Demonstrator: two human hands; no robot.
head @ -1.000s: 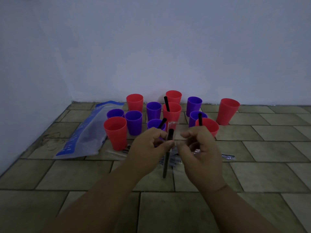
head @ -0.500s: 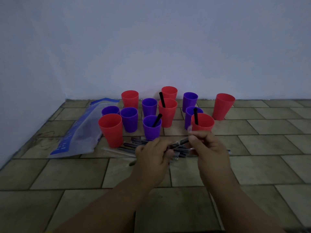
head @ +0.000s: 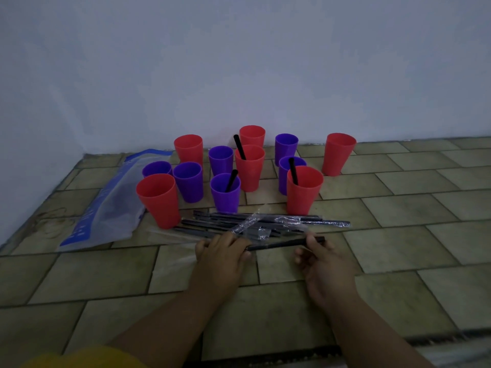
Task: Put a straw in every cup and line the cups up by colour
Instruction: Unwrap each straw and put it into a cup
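Several red and purple cups stand mixed on the tiled floor by the wall. Black straws stick out of a red cup (head: 249,168), a purple cup (head: 225,193) and the near red cup (head: 303,191); the other cups look empty. A pile of wrapped black straws (head: 252,224) lies in front of them. My left hand (head: 221,252) and my right hand (head: 318,261) each pinch one end of a single black straw (head: 281,244), held level just above the floor near the pile.
A clear plastic bag with blue print (head: 106,205) lies flat at the left beside the front red cup (head: 159,200). One red cup (head: 338,154) stands apart at the right. The white wall runs close behind the cups.
The straw went from upright to level between my hands, which dropped lower and nearer to the floor. The view tilted down a little.
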